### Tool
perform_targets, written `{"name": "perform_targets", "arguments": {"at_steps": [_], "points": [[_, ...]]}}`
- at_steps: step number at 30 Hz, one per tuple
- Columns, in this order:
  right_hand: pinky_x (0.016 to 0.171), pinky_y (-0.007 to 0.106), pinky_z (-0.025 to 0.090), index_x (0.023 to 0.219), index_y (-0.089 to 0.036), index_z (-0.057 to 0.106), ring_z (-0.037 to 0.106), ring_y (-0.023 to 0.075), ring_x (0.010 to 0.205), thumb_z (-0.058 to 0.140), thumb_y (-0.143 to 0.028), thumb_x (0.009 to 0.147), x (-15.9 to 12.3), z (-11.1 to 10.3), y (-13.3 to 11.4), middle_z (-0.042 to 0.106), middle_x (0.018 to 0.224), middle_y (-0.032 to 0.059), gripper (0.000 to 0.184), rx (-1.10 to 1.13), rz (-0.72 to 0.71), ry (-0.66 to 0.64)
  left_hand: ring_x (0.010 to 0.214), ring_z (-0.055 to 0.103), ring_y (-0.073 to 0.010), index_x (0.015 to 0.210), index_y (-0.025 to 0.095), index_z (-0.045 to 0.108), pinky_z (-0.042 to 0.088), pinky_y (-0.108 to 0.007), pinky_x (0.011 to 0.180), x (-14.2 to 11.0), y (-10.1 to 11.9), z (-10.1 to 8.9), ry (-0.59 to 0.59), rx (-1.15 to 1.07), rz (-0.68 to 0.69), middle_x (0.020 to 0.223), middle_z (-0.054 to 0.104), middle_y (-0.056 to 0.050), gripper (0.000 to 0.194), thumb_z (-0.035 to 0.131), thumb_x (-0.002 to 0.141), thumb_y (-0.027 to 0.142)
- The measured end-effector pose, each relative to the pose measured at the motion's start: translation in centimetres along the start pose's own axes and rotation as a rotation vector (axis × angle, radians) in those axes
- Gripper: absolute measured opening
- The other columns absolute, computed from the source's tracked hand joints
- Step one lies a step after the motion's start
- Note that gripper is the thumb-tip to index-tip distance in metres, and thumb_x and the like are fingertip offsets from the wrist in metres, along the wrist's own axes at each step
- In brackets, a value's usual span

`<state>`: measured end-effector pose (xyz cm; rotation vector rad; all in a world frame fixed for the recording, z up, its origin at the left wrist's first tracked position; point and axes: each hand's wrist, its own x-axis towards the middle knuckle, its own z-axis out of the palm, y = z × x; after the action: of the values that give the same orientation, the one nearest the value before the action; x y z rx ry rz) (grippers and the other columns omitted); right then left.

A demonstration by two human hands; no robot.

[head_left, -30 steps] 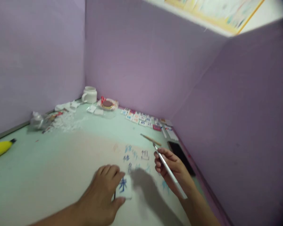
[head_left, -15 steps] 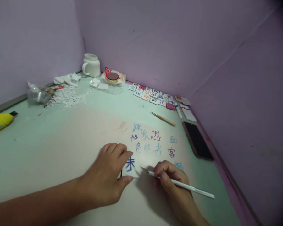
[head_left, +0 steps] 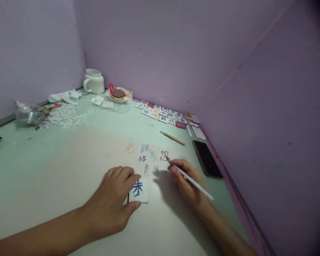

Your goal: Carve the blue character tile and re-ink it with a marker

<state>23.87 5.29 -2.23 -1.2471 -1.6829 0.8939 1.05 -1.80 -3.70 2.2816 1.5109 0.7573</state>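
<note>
Head cam: L hand (head_left: 114, 199) on tile (head_left: 142, 193), blue char.

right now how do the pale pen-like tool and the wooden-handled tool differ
The pale pen-like tool is held in the right hand; the wooden-handled tool lies on the table.
The pale pen-like tool has a whitish handle, the wooden-handled tool a tan one.
Both are long and slim.
</note>
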Motion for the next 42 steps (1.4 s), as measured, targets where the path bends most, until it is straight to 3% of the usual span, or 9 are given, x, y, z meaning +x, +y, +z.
{"name": "perform_targets", "arguments": {"at_steps": [5, 9, 12, 15, 19, 26, 31, 37, 42], "points": [[0.060, 0.026, 0.051, 0.093, -0.023, 0.070, 0.064, 0.0151, 0.064, 0.065, -0.038, 0.082, 0.6, -0.3, -0.2, 0.071, 0.076, 0.0014, 0.019, -0.049, -0.064, -0.009, 0.098, 0.049, -0.0273, 0.110, 0.019, 0.057, 0.040, -0.049, 0.090, 0.1, 0.2, -0.1, -0.019, -0.020, -0.005, 0.106, 0.055, -0.009, 0.034, 0.059, 0.076, 0.023], [0.066, 0.027, 0.052, 0.102, -0.022, 0.066, 0.067, 0.0164, 0.074, 0.052, -0.031, 0.092, 1.2, -0.7, 0.9, 0.072, 0.087, 0.0044, 0.019, -0.459, -0.408, -0.003, 0.097, 0.048, -0.0270, 0.108, 0.019, 0.056, 0.039, -0.049, 0.089, 0.2, 0.3, -0.2, -0.017, -0.033, -0.012, 0.106, 0.054, -0.009, 0.033, 0.058, 0.076, 0.021], [0.076, 0.034, 0.052, 0.107, -0.021, 0.066, 0.067, 0.0211, 0.087, 0.048, -0.028, 0.094, 4.9, -2.2, 1.9, 0.072, 0.098, 0.0083, 0.023, -0.619, -0.487, -0.063, 0.098, 0.048, -0.0266, 0.108, 0.019, 0.056, 0.039, -0.048, 0.090, 0.1, 0.3, -0.1, -0.008, -0.032, -0.014, 0.106, 0.054, -0.009, 0.032, 0.057, 0.077, 0.021], [0.085, 0.039, 0.049, 0.108, -0.020, 0.068, 0.063, 0.0251, 0.097, 0.046, -0.022, 0.093, 10.0, -3.8, 2.2, 0.072, 0.101, 0.0099, 0.026, -0.748, -0.549, -0.223, 0.098, 0.049, -0.0267, 0.109, 0.019, 0.057, 0.039, -0.048, 0.091, 0.0, 0.3, -0.1, -0.007, -0.036, -0.010, 0.106, 0.054, -0.009, 0.033, 0.058, 0.077, 0.022], [0.097, 0.043, 0.042, 0.112, -0.020, 0.067, 0.057, 0.0261, 0.112, 0.046, -0.022, 0.094, 15.4, -4.4, 2.4, 0.072, 0.108, 0.0109, 0.028, -0.875, -0.596, -0.374, 0.098, 0.049, -0.0280, 0.109, 0.018, 0.057, 0.039, -0.050, 0.090, 0.1, 0.4, -0.3, -0.036, -0.048, -0.025, 0.105, 0.054, -0.009, 0.034, 0.059, 0.075, 0.022], [0.101, 0.041, 0.040, 0.119, -0.019, 0.067, 0.050, 0.0268, 0.125, 0.056, -0.014, 0.085, 20.0, -4.1, 4.3, 0.068, 0.120, 0.0100, 0.036, -1.057, -0.560, -0.512, 0.097, 0.048, -0.0275, 0.109, 0.019, 0.056, 0.040, -0.049, 0.090, 0.1, 0.5, -0.1, -0.014, -0.065, -0.038, 0.107, 0.053, -0.009, 0.037, 0.061, 0.073, 0.019], [0.106, 0.040, 0.038, 0.113, -0.025, 0.069, 0.049, 0.0243, 0.128, 0.055, -0.002, 0.080, 21.2, -4.3, 4.4, 0.059, 0.135, 0.0037, 0.043, -1.095, -0.505, -0.591, 0.097, 0.048, -0.0270, 0.112, 0.021, 0.055, 0.040, -0.048, 0.089, -0.1, 0.4, 0.2, -0.009, -0.072, -0.049, 0.107, 0.053, -0.008, 0.040, 0.062, 0.072, 0.018], [0.091, 0.045, 0.050, 0.116, -0.018, 0.060, 0.061, 0.0219, 0.107, 0.058, -0.031, 0.093, 19.5, -3.6, 4.4, 0.061, 0.123, 0.0078, 0.027, -1.099, -0.422, -0.536, 0.097, 0.047, -0.0272, 0.110, 0.020, 0.055, 0.040, -0.050, 0.089, -0.1, 0.4, 0.2, -0.005, -0.070, -0.044, 0.107, 0.052, -0.008, 0.038, 0.061, 0.072, 0.017], [0.089, 0.044, 0.050, 0.110, -0.017, 0.062, 0.061, 0.0207, 0.102, 0.058, -0.033, 0.093, 17.0, -2.1, 4.4, 0.063, 0.115, 0.0066, 0.024, -1.096, -0.370, -0.397, 0.097, 0.046, -0.0276, 0.109, 0.019, 0.054, 0.039, -0.050, 0.089, 0.1, 0.4, 0.0, -0.035, -0.075, -0.045, 0.107, 0.052, -0.009, 0.038, 0.062, 0.072, 0.017]]}}
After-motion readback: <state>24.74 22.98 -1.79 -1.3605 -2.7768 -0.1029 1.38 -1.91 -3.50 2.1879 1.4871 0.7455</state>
